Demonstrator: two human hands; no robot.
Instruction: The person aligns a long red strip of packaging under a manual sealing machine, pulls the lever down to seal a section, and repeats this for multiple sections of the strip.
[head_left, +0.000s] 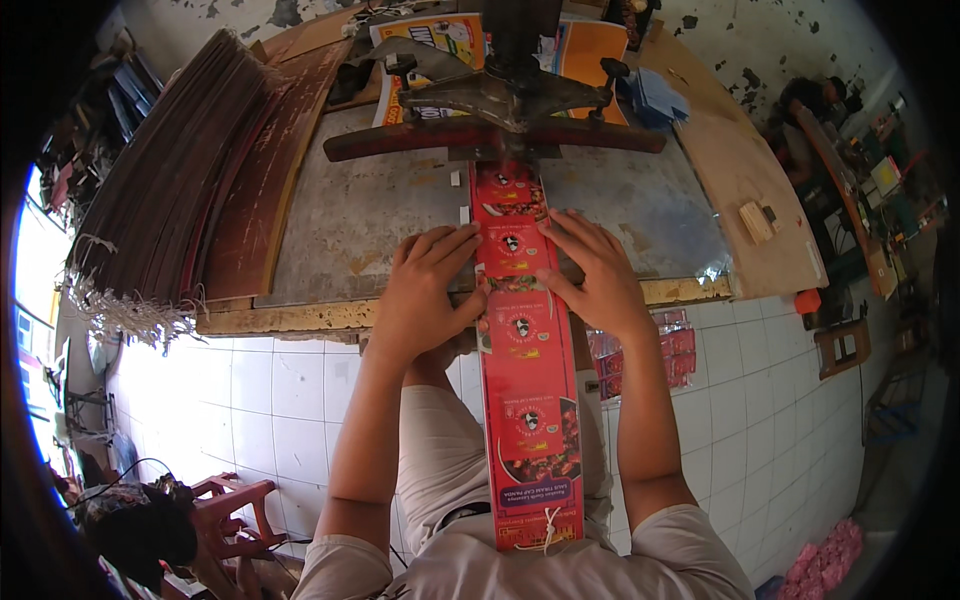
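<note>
A long red printed card strip (525,370), with food pictures and a white string tied through its near end, runs from my lap up onto the grey worktable (375,215). My left hand (425,285) rests at the strip's left edge, fingers stretched forward and thumb out to the edge. On the opposite edge lies my right hand (597,275), fingers spread, with thumb and fingertips on the strip. The far end passes under a dark metal press (510,100) with a curved crossbar; what lies beneath it is hidden. Two small white blocks (464,215) sit left of the strip.
Tall dark boards with stringy ends (170,190) stand stacked on the left. A small wooden block (757,222) lies on the brown board at right. Bundles of red printed pieces (675,355) are on the tiled floor. A red stool (235,510) stands lower left.
</note>
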